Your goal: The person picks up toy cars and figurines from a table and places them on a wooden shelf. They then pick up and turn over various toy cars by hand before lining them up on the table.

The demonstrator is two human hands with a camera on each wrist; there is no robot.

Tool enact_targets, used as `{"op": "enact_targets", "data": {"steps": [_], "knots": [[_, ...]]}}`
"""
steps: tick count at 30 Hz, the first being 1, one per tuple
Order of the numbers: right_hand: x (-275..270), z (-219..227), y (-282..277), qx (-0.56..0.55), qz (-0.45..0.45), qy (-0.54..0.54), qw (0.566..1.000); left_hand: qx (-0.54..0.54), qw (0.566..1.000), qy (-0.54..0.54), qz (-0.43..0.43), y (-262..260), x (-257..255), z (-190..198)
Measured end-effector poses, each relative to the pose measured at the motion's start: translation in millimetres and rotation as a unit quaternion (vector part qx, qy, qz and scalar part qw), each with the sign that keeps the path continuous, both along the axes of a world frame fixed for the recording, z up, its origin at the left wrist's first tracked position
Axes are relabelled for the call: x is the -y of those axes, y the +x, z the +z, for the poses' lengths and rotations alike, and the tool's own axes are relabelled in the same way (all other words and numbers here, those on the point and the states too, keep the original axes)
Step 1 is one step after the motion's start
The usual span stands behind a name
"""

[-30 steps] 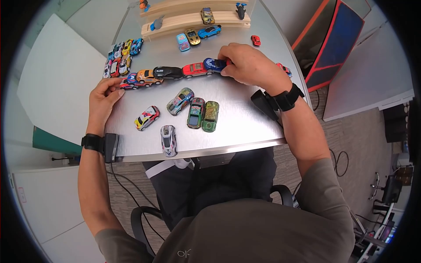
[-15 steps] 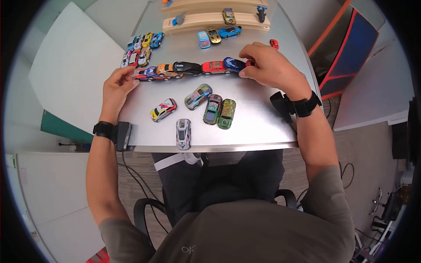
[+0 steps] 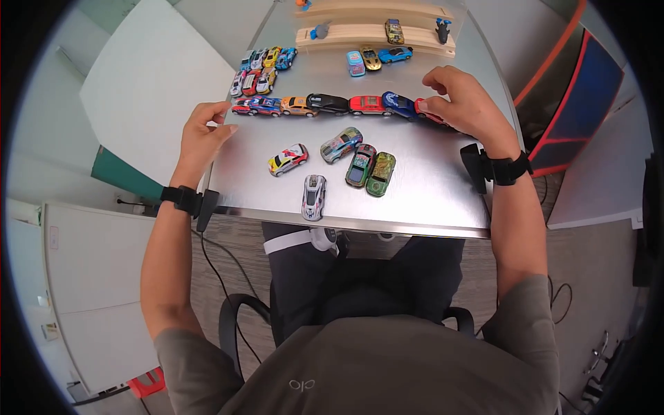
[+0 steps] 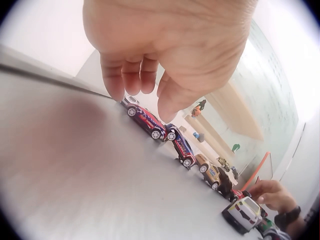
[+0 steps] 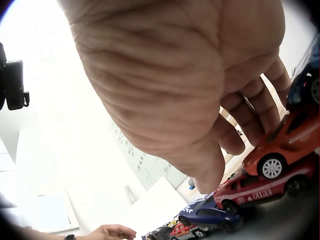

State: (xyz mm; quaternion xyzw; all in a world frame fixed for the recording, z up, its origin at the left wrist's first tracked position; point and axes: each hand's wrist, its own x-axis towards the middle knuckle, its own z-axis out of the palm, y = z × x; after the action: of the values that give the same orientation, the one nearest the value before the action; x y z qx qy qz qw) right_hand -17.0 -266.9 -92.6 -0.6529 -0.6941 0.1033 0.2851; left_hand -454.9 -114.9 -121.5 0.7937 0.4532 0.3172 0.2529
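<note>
A row of small toy cars stretches across the metal table between two hands. My left hand [image 3: 204, 135] is at its left end, thumb and fingers apart around the end of a red-and-blue car [image 4: 145, 122]. Behind it follow another blue-and-red car [image 3: 267, 105], an orange car [image 3: 299, 106], a black car [image 3: 328, 103], a red car [image 3: 369, 105] and a dark blue car [image 3: 399, 106]. My right hand [image 3: 467, 107] hovers over the right end with loosely bent fingers. Beside them, in the right wrist view, an orange-red car [image 5: 290, 137] overlaps a red FIRE car [image 5: 260, 192].
Closer to the table's front edge stand a white-yellow-red car [image 3: 288, 160], a silver car [image 3: 313, 198] and several patterned green cars [image 3: 381, 174]. Parked cars [image 3: 266, 81] cluster at the back left. Wooden ramps [image 3: 353, 37] stand behind, three cars [image 3: 355, 63] before them.
The head view has shifted, so the table sits further right. My left fingers have come off the row's left-end car and spread. My right hand has loosened, and more of the right-end red car shows.
</note>
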Motion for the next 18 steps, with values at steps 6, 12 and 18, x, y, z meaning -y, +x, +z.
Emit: {"op": "enact_targets", "data": {"steps": [6,12,18], "knots": [[1.7,0.9,1.1,0.019,-0.016,0.003,1.000,-0.070,0.996,0.049,0.019,2.5,-0.4,0.2],[1.9,0.2,1.5,0.017,-0.012,0.002,1.000,-0.157,0.969,0.189,-0.001,12.1,-8.2,-11.6],[1.0,0.8,0.2,0.031,-0.008,-0.006,0.999,-0.185,0.959,0.215,-0.004,32.3,-12.7,-7.5]]}}
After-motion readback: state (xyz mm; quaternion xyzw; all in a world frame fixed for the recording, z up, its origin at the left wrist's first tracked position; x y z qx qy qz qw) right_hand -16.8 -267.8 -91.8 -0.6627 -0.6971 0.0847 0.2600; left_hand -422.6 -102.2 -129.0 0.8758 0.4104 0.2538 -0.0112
